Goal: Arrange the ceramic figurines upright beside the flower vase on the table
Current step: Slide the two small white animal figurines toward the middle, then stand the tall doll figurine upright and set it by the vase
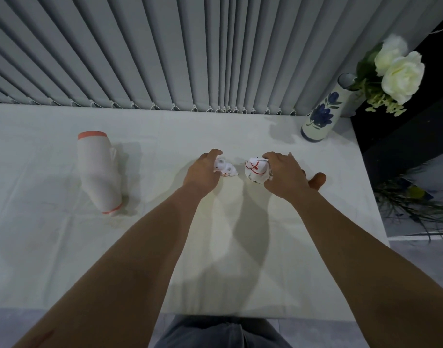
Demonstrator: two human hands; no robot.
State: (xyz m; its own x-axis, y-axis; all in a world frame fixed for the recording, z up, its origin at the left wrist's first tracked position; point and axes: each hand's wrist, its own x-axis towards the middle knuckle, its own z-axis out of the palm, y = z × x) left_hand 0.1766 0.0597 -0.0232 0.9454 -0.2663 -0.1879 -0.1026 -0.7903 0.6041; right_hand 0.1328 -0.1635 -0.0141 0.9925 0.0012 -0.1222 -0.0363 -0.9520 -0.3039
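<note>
Two small white ceramic figurines with red markings sit mid-table. My left hand [202,172] is closed around the smaller figurine [226,169], which lies low on the cloth. My right hand [285,174] grips the rounder figurine [255,169] from its right side. A white vase with blue flower painting [319,116] stands upright at the far right corner, holding white flowers [398,71]. Both figurines are well left and in front of the vase.
A large white ceramic piece with an orange rim [98,169] lies on its side at the left. The table [165,247] carries a white cloth. Grey vertical blinds [165,51] hang behind it. A dark cabinet [403,146] and a plant [413,204] stand off the right edge.
</note>
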